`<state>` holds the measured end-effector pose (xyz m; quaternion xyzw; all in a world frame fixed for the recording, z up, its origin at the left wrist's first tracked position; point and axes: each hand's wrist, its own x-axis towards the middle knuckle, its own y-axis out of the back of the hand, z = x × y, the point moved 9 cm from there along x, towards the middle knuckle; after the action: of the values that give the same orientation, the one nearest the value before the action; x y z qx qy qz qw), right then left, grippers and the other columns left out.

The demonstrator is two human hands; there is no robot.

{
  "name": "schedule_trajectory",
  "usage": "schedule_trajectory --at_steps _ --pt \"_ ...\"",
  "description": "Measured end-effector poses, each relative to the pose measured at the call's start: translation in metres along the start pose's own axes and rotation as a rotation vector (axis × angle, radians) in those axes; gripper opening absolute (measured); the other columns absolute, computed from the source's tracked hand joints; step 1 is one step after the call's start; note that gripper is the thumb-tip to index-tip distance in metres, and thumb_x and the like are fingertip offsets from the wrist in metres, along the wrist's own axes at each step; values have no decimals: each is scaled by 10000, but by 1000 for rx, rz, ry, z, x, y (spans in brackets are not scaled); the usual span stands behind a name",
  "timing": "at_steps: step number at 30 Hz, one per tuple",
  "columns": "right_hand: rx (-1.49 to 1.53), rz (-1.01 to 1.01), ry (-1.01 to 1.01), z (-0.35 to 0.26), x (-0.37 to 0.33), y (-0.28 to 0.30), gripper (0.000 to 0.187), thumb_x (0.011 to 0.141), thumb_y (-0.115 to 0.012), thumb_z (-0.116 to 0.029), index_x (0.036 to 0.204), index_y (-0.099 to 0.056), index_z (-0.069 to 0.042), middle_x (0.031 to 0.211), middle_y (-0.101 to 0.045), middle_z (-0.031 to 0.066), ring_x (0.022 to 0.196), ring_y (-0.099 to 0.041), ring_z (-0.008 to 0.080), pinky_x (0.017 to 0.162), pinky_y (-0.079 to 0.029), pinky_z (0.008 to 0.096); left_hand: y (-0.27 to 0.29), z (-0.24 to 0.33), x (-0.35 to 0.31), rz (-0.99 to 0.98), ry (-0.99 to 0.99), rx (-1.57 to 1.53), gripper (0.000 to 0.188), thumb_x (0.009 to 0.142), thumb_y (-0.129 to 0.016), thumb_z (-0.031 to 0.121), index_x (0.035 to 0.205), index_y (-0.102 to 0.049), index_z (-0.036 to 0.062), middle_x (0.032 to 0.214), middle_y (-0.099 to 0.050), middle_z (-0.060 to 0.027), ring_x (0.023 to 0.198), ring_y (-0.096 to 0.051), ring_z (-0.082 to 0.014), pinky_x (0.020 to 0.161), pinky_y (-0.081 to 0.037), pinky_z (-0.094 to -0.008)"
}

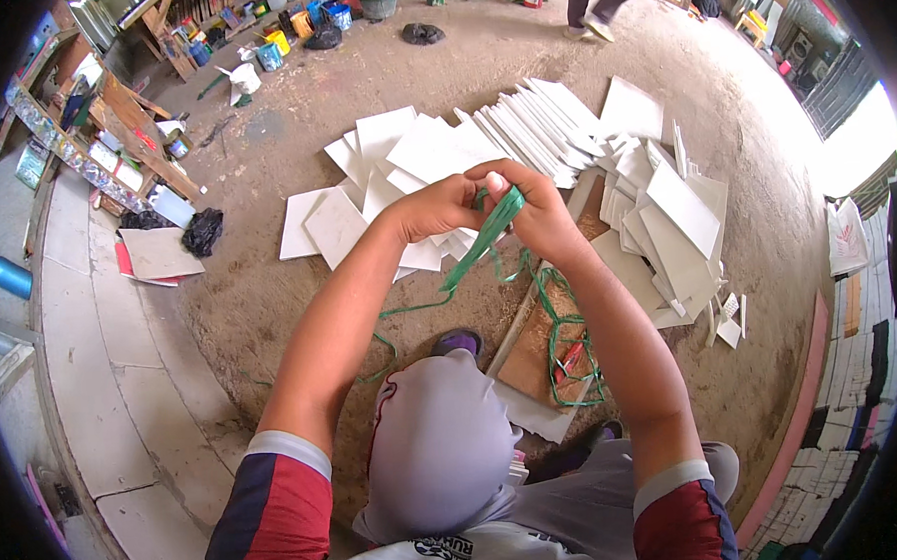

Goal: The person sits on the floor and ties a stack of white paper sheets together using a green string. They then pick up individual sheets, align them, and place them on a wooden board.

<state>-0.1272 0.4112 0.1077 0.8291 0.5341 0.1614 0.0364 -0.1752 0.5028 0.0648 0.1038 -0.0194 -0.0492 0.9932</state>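
Note:
Both my hands are raised in front of me and brought together over the floor. My left hand [440,208] has its fingers closed on a green plastic twine [485,240]. Meeting it, my right hand [538,211] pinches the same twine, with the thumb pointing up. A flattened bunch of the twine hangs below the fingers, and a thin strand trails down to the left. More twine lies tangled over a brown board [528,355] between my legs, around a red-handled tool [570,359]. Just beyond my hands lie white square panels [431,146], some in loose heaps.
A leaning row of white panels [532,131] and a heap [681,215] lie ahead and to the right. Paint buckets [329,15] stand at the back. A wooden rack [111,125] is at left, near a black bag [203,232]. Another person's legs [602,3] show far off.

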Motion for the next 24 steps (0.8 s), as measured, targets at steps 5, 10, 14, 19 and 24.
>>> schedule_trajectory --at_steps 5,10,14,19,24 --pt "672 26 -287 12 -25 -6 568 1085 -489 -437 1526 -432 -84 989 -694 138 938 -684 222 871 -565 381 28 -8 -28 -5 339 -55 320 960 -761 361 935 -745 42 649 -525 90 516 -380 -18 455 -230 -213" --pt "997 -469 -388 42 -63 -55 603 1017 -556 -361 1524 -426 -63 937 -692 158 681 -651 211 711 -584 391 122 5 -79 381 181 -273 190 963 -692 216 1051 -712 49 778 -612 40 528 -422 -17 439 -284 -202" --pt "90 -424 -454 102 -75 -32 385 930 -733 -211 1260 -662 -26 794 -663 75 566 -573 138 585 -520 310 269 -3 -205 886 124 -536 176 917 -681 246 824 -586 130 697 -493 43 463 -352 -65 361 -258 -240" --pt "-689 -183 -694 185 -96 123 360 895 -759 -298 1158 -750 -54 941 -740 175 796 -719 230 662 -580 393 340 13 -385 1519 83 -427 251 892 -709 320 796 -514 194 638 -426 69 419 -289 -61 353 -199 -230" --pt "-1142 387 -906 160 -102 283 466 993 -556 -461 1206 -745 -92 1215 -731 197 1139 -698 381 955 -547 491 357 -50 -561 1842 113 -464 254 919 -665 337 785 -489 211 636 -383 71 437 -252 -76 398 -155 -274"
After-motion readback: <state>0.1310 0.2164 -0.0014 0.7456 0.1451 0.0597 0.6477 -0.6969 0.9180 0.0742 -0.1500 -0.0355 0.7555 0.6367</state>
